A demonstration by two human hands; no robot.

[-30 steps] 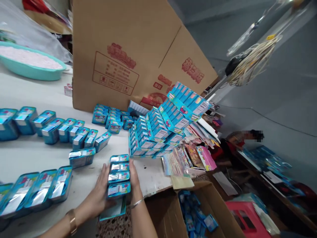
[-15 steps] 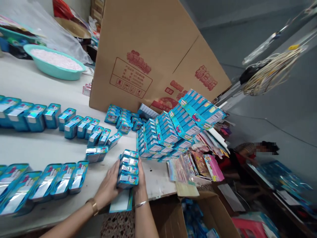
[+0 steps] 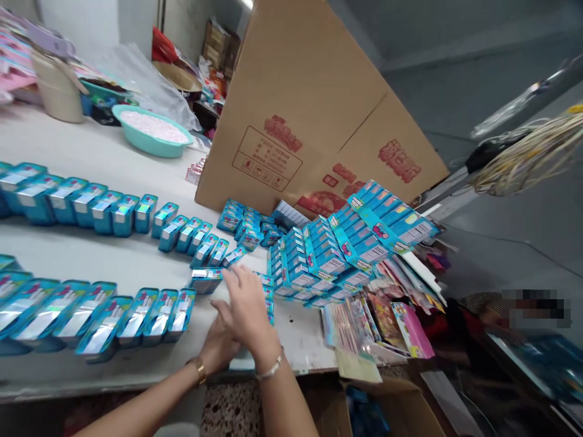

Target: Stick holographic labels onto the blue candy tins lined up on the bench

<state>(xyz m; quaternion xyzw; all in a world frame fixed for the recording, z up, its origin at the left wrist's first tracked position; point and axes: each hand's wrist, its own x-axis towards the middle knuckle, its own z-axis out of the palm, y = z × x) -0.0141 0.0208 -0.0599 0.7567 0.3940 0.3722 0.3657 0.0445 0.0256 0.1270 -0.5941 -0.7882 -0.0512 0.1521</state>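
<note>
My right hand crosses in front of my left, thumb and fingers spread apart. Its fingertips are beside the end of a small blue tin with a silvery label; whether they touch it I cannot tell. Behind that hand, a group of blue tins shows only in part. My left hand is low at the table's front edge, its fingers mostly hidden by the right. Under the hands, a pale blue-edged piece pokes out. Two rows of similar tins, the near row and the far row, stand to the left.
Filled blue display boxes are stacked to the right, before a large cardboard carton. More tins sit by the carton. A turquoise basin stands behind. An open carton is below the table; a person sits far right.
Both hands were around a stack of tins; now my right hand has crossed left over my left hand towards a single tin. The view has shifted, and more of the table's left side shows.
</note>
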